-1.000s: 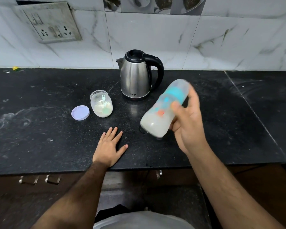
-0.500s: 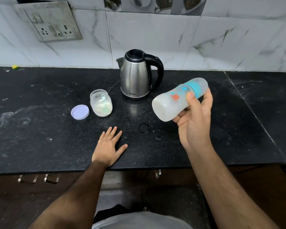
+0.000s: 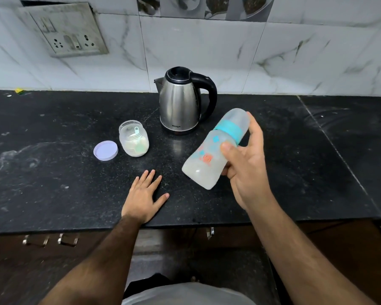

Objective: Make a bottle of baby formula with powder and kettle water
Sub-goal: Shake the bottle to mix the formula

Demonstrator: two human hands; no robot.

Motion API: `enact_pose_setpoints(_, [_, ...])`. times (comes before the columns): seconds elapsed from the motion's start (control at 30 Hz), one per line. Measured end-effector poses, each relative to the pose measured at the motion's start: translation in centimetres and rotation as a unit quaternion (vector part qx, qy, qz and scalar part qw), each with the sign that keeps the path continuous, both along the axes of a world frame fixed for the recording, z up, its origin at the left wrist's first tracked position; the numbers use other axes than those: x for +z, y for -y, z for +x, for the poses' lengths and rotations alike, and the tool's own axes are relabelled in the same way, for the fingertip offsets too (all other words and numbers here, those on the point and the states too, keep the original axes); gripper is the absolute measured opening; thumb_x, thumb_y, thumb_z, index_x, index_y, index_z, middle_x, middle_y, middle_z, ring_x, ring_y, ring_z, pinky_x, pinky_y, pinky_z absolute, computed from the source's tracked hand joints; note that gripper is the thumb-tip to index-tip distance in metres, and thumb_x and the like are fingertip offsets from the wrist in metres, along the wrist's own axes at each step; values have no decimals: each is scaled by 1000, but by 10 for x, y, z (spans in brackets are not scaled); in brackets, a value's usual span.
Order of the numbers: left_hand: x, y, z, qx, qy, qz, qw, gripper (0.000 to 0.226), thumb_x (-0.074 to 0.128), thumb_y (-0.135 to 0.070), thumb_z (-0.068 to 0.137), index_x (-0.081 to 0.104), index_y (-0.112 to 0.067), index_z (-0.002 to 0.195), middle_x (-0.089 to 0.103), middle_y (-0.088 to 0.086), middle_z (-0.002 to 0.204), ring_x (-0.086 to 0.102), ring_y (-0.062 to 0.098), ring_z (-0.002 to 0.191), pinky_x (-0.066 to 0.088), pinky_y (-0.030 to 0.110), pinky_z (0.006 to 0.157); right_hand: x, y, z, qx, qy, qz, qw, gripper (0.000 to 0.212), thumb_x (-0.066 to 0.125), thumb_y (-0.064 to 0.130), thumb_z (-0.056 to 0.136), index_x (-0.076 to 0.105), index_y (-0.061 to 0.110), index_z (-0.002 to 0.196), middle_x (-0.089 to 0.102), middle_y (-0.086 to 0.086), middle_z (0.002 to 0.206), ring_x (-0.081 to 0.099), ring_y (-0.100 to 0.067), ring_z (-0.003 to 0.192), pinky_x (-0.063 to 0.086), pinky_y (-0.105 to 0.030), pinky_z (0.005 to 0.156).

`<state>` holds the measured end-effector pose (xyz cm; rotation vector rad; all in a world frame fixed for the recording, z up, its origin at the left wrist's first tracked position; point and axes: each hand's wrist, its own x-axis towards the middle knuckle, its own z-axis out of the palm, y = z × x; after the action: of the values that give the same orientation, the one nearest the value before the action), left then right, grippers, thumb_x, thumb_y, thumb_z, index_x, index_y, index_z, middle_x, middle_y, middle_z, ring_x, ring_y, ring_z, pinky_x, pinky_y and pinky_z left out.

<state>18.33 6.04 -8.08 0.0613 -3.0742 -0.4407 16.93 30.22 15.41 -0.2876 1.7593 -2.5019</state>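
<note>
**Q:** Black speckled stone forms the counter (image 3: pixel 53 172), backed by white marble-veined wall tiles (image 3: pixel 207 51). What stage of preparation is shown?

**A:** A late one, judging by the contents. The baby bottle (image 3: pixel 209 155) is capped, its teal collar screwed on under a translucent dome, and a cloudy white liquid fills its lower body, so powder and water appear already combined. The right hand (image 3: pixel 246 170) is wrapped around the bottle's middle and holds it tilted above the counter, base toward the viewer and cap toward the kettle (image 3: pixel 180 102). Mixing is probably in hand; what remains is likely setting the bottle down and closing the jar.

**Q:** And the other hand?

**A:** The left hand (image 3: pixel 144 195) lies flat on the counter near its front edge, fingers spread, grasping nothing.

**Q:** Which materials are evident?

**A:** The kettle is brushed steel, tapered, with a black plastic lid and loop handle. The powder jar (image 3: pixel 134 138) is clear, rounded and open, holding pale powder and a scoop. Its lid (image 3: pixel 105 150), a flat lilac plastic disc, rests just beside it. The bottle is frosted soft plastic with orange and teal prints.
</note>
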Motion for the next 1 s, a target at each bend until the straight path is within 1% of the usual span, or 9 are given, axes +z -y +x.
enact_pose_setpoints(0.1, [0,0,1,0,-1,1,1000,79,26,-72,87,34,-25,151,19,-1,163,7,16,152,6,38,124,2,-1,-6,-52,11,-45,998,70,57,17,88,24,25,150,72,12,93,71,-11,83,58,-34,64])
enact_pose_setpoints(0.2, [0,0,0,0,-4,2,1000,79,26,-72,87,34,-25,151,19,-1,162,7,15,151,6,39,124,4,-5,-14,-104,24,-86,990,68,57,21,91,25,26,150,69,8,101,71,-12,89,57,-36,68])
enact_pose_setpoints(0.27, [0,0,0,1,-2,4,1000,79,26,-72,88,34,-25,151,19,-1,162,7,15,151,6,38,124,2,-5,-10,-59,16,-46,997,72,57,19,88,22,25,151,72,11,94,71,-11,85,58,-36,66])
enact_pose_setpoints(0.37, [0,0,0,0,-1,5,1000,78,27,-71,88,34,-26,151,19,-1,162,7,15,151,6,38,124,-1,-2,0,33,-5,14,999,79,59,14,85,18,24,153,72,7,93,69,-17,84,60,-44,73])
enact_pose_setpoints(0.53, [2,-1,0,-2,-4,5,1000,79,26,-72,88,35,-24,151,20,0,162,7,16,151,7,39,124,1,-6,-11,-60,3,-62,996,72,56,18,89,21,24,152,72,13,94,71,-12,89,58,-35,67])
enact_pose_setpoints(0.6, [3,-1,1,-3,0,2,1000,79,25,-72,88,34,-25,151,19,0,163,7,15,152,6,39,124,-3,-4,-7,-38,5,-42,998,74,57,17,88,19,25,152,72,12,94,71,-13,87,59,-36,67])
enact_pose_setpoints(0.7, [4,-1,1,-3,3,-2,1000,80,23,-72,87,33,-25,151,18,-1,163,6,15,152,6,39,124,-5,0,2,44,-1,7,999,79,60,13,84,21,26,151,71,5,99,69,-19,88,60,-41,72])
enact_pose_setpoints(0.87, [5,-2,2,-3,-1,5,1000,80,24,-72,87,33,-24,151,19,0,162,7,16,152,6,38,124,-1,-6,-12,-68,16,-63,996,72,58,21,88,23,25,151,73,13,93,71,-14,89,58,-35,66])
enact_pose_setpoints(1.0, [5,-2,1,-2,2,7,1000,80,25,-71,87,34,-24,151,20,0,162,7,16,151,6,39,124,-4,-3,-2,29,5,10,1000,84,69,22,82,21,26,152,72,2,100,70,-23,90,60,-48,74])
